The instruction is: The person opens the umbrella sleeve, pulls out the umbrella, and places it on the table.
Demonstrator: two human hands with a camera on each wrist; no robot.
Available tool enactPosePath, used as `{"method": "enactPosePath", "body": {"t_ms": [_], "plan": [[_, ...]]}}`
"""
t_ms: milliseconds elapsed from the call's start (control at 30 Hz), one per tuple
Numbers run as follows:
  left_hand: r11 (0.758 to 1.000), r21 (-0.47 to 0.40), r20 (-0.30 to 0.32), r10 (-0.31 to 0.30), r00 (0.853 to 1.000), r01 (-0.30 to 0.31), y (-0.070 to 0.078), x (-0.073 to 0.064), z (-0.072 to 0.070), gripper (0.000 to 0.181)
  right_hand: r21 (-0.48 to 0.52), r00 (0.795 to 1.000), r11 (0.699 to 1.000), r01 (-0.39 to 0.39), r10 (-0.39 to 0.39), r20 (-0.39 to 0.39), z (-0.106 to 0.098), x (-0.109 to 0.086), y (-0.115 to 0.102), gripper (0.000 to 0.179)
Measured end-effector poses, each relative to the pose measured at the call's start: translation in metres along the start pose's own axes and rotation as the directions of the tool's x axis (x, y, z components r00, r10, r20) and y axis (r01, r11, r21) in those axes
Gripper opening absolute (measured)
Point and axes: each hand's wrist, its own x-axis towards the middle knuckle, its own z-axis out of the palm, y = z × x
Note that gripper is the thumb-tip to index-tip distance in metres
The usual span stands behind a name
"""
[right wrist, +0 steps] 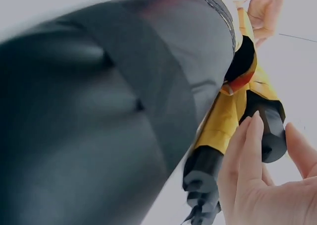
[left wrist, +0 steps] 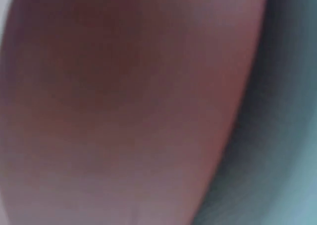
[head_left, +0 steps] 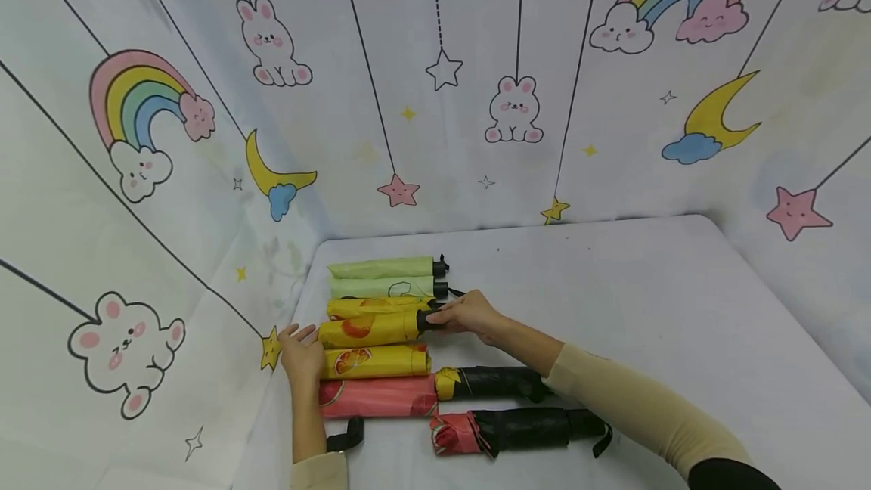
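My right hand (head_left: 469, 317) pinches the black handle (right wrist: 271, 131) of a rolled yellow umbrella (head_left: 370, 330) with an orange fruit print, fingers on one side and thumb on the other. At the umbrella's far left end is my left hand (head_left: 302, 358), its fingers loosely extended and touching that end. Just behind lies another yellow umbrella (head_left: 361, 308), and in front is a yellow one (head_left: 395, 363) with a citrus slice. The left wrist view is filled by a blurred reddish-brown surface beside a dark edge.
Two light green umbrellas (head_left: 381, 269) lie at the back of the row. A red umbrella (head_left: 377, 398) lies at its front, close to a black hooked handle (head_left: 348, 435). Black-and-yellow (head_left: 500, 383) and black-and-red (head_left: 524, 429) umbrellas lie right of it on the white table (head_left: 646, 278).
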Motion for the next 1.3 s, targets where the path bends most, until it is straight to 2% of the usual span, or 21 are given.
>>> {"method": "enactPosePath", "body": {"t_ms": [200,533,867,1133,1300], "plan": [[1.000,0.000,-0.005,-0.011,1.000,0.011,-0.0004,-0.0016,-0.0001,0.069,0.018,1.000,1.000,0.010,-0.010,0.001,0.0015,-0.0012,-0.0028,0.040],[1.000,0.001,-0.002,-0.014,1.000,0.014,0.0010,-0.0042,-0.0020,0.069,0.039,1.000,0.999,0.011,-0.011,-0.001,0.0035,-0.0045,-0.0034,0.037],[1.000,-0.005,-0.004,-0.005,1.000,0.005,0.0005,-0.0046,-0.0022,0.067,0.042,1.000,0.999,0.009,-0.009,-0.006,0.0041,-0.0076,-0.0050,0.035],[1.000,-0.017,-0.001,-0.008,1.000,0.008,0.0023,-0.0059,-0.0029,0.068,0.060,1.000,0.998,0.004,-0.003,-0.017,0.0036,-0.0064,-0.0053,0.041],[1.000,-0.016,0.001,-0.005,1.000,0.005,0.0037,-0.0062,-0.0023,0.067,0.080,1.000,0.997,0.007,-0.006,-0.012,0.0030,-0.0073,-0.0063,0.037]]}}
